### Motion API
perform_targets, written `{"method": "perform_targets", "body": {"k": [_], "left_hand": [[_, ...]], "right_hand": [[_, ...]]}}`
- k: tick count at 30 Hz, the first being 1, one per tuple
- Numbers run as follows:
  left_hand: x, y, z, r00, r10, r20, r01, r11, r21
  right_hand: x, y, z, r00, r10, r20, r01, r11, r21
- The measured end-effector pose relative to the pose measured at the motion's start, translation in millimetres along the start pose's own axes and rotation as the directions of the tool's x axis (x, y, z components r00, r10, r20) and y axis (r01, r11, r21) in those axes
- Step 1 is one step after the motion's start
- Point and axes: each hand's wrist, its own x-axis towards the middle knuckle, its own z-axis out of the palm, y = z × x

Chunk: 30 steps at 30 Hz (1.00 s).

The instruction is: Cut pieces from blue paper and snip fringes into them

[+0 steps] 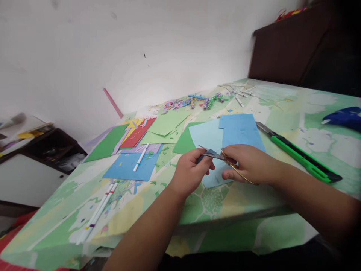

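My right hand (248, 163) is closed round the gold handles of a pair of scissors (216, 154), whose blades point left. A small dark blue piece of foam sheet or paper (203, 155) is pinched in my left hand (187, 171), and the blades lie across it. Under both hands lies a light blue sheet (207, 133), partly covered by them. Just beyond my right hand a blue sheet (242, 130) with a notched corner overlaps it. To the right rests a large green utility knife (301, 156) with its blade out.
Green sheets (166, 122), a red sheet (138, 133) and another blue sheet (131, 165) spread leftward with scraps. White sticks (98, 210) lie near the front left edge. Small curled pieces (207, 102) sit by the wall. A dark blue object (342, 118) is at far right.
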Motion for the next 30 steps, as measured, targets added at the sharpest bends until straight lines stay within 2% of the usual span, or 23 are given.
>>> {"method": "perform_targets", "body": {"k": [9, 21, 30], "left_hand": [[-0.1, -1.0, 1.2, 1.0, 0.028, -0.003, -0.028, 1.0, 0.005], [-2.2, -0.9, 1.7, 0.999, 0.053, 0.008, -0.053, 0.998, -0.013], [-3.2, 0.2, 0.7, 0.997, 0.075, 0.006, -0.075, 0.995, 0.065]], "right_hand": [[-0.3, -2.1, 0.2, 0.999, 0.032, -0.027, -0.033, 0.999, -0.038], [-2.0, -0.1, -0.1, 0.999, -0.035, -0.037, 0.036, 0.999, 0.013], [-2.5, 1.5, 2.7, 0.997, -0.065, -0.041, 0.066, 0.997, 0.03]]}}
